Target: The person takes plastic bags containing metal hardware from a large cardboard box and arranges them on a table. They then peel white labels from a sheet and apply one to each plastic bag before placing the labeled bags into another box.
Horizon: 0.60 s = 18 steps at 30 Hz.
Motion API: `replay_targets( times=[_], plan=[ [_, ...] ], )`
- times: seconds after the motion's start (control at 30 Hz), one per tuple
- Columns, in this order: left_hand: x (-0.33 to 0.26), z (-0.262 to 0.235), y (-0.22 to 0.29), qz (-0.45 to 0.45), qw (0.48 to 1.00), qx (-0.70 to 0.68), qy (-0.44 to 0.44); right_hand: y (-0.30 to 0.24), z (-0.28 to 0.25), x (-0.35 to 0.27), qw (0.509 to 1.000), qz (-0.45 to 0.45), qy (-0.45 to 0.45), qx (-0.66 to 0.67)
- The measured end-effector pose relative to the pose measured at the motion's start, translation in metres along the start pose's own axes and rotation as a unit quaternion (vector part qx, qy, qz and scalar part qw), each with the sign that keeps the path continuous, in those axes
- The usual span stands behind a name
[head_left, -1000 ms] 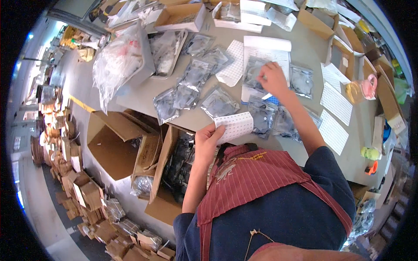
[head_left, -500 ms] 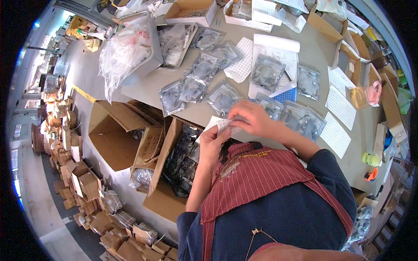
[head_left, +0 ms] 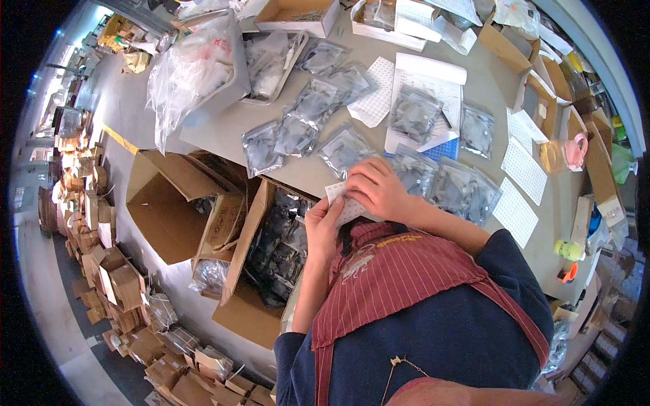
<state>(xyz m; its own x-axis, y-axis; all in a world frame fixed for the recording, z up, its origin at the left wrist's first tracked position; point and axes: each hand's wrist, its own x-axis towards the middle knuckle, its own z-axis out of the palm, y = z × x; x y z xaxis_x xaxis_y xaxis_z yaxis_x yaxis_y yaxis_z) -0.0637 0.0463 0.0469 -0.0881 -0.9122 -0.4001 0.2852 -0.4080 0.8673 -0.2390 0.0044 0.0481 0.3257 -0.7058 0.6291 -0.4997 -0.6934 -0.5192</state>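
At the table's near edge, my left hand (head_left: 323, 222) pinches a small white sheet of labels (head_left: 351, 211) between thumb and fingers. My right hand (head_left: 381, 191) bends over the same sheet from the other side, its fingertips closed on the sheet's upper part. Just beyond my hands lies a silvery zip bag (head_left: 344, 150) with dark contents that I cannot make out. To the right of my right hand are more such bags, one at the near edge (head_left: 464, 191) and another (head_left: 414, 170) beside it. Several others form a cluster (head_left: 315, 101) farther left.
Label sheets (head_left: 516, 211) lie at right, near an orange tape roll (head_left: 567, 273). Papers (head_left: 433, 71) and a blue mat (head_left: 443, 150) are beyond my hands. A grey bin (head_left: 233, 84) with clear bags stands at left. Below the edge, an open carton (head_left: 277, 250) holds dark packets.
The sheet has turned so its dotted face shows more. My right hand has shifted slightly left, closer to my left hand. The view has swung a little.
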Motion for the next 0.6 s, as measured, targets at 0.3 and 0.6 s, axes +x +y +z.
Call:
replay_targets(
  times=[0.3, 0.6],
  plan=[
    [0.0, -0.021, -0.002, 0.013, 1.0, 0.016, 0.003, 0.004, 0.019, 0.005, 0.995, 0.038, -0.078, 0.055],
    [0.01, -0.033, -0.006, -0.015, 0.998, -0.059, 0.027, 0.001, 0.032, 0.014, 0.996, -0.062, -0.052, -0.032]
  ],
)
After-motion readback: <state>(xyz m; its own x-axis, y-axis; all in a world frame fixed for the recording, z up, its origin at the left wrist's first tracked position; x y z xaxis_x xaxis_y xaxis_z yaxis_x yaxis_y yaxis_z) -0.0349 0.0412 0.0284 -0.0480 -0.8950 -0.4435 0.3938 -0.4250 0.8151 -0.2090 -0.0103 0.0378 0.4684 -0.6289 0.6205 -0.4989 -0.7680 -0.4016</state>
